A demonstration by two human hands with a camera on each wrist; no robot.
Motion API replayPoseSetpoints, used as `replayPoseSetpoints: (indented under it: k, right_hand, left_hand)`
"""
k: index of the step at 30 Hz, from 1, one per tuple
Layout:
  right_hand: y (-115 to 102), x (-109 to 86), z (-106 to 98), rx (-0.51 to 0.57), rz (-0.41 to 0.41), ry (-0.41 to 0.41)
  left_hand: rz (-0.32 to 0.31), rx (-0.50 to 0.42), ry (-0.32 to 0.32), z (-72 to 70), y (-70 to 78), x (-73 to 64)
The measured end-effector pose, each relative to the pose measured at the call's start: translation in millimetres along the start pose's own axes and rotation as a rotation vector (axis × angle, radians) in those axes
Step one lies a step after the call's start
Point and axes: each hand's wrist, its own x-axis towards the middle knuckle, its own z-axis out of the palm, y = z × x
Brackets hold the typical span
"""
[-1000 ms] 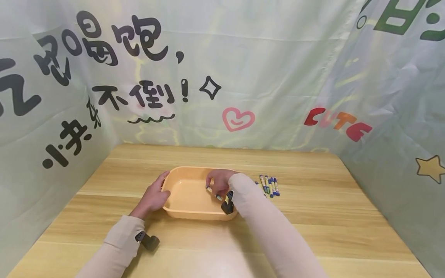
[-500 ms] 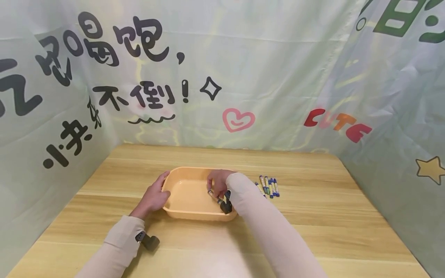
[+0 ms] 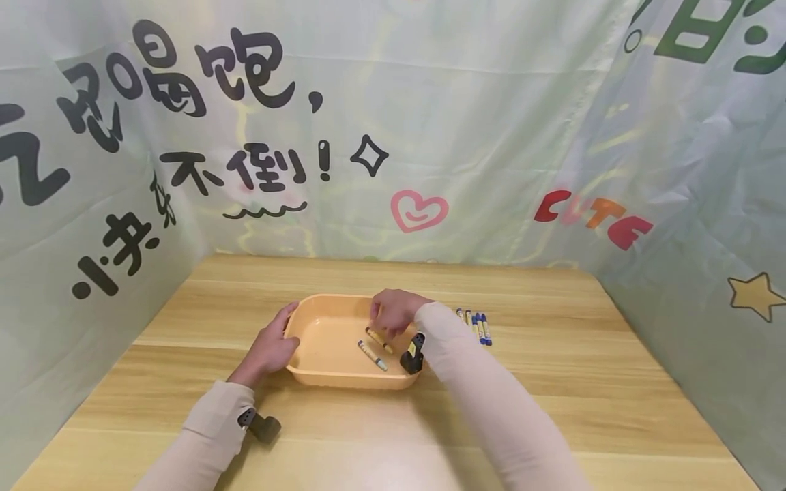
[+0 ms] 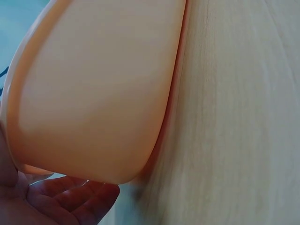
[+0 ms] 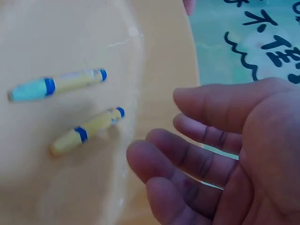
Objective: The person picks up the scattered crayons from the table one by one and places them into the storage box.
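Note:
A shallow orange plastic basin (image 3: 331, 379) stands on the table. My left hand (image 3: 273, 346) grips its left end, thumb over the rim and fingers along the outside; the left wrist view shows the fingers (image 4: 86, 199) under the basin's rim. Two crayons in yellow wrappers with blue bands lie inside: a mint-tipped crayon (image 3: 372, 355) and, slightly farther back, a yellow crayon (image 3: 379, 339). Over the basin's right part is my right hand (image 3: 396, 312). In the right wrist view its fingers (image 5: 147, 159) are loosely bent, holding nothing, apart from the yellow crayon (image 5: 89, 131).
Several more crayons (image 3: 482, 329) lie on the wooden table (image 3: 552, 382) to the right of the basin, partly behind my right sleeve. Printed fabric (image 3: 485, 150) hangs around the table's back and sides.
My right hand has let go of a crayon in the basin and moved up and right. Two crayons now show there instead of one. The left hand keeps its hold.

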Motion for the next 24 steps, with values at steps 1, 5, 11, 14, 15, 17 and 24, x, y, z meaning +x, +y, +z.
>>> replayPoseSetpoints:
  k: [1,5,11,14,15,17,24]
  right_hand:
    - [1,-2.1,-2,0.008,-0.006,0.01]
    - [8,-11.7,-11,0.02,-0.025,0.038]
    - [25,-32.2,-28,0.084,-0.063,0.094]
    - [38,-42.3,-36,0.112,-0.078,0.132]
    - [43,-45.6,-38,0.119,-0.08,0.144]
    - [52,-52.1,-41,0.14,-0.076,0.169]
    - [90,-71.1,-50,0.165,-0.05,0.256]
  left_hand:
    - [-0.002,-0.001,0.0,0.0,0.0,0.0]
    - [-0.003,0.005,0.0,0.1,0.2,-0.3]
    - [-0.006,0.017,0.002,1.2,-0.5,-0.3]
    - [-0.006,0.02,0.004,1.1,-0.8,-0.6]
    - [-0.008,0.016,0.004,1.0,-0.5,-1.0]
    - [-0.011,0.014,0.009,0.8,0.2,-1.6]
    - [0.003,0.015,0.033,1.7,1.9,-3.0]
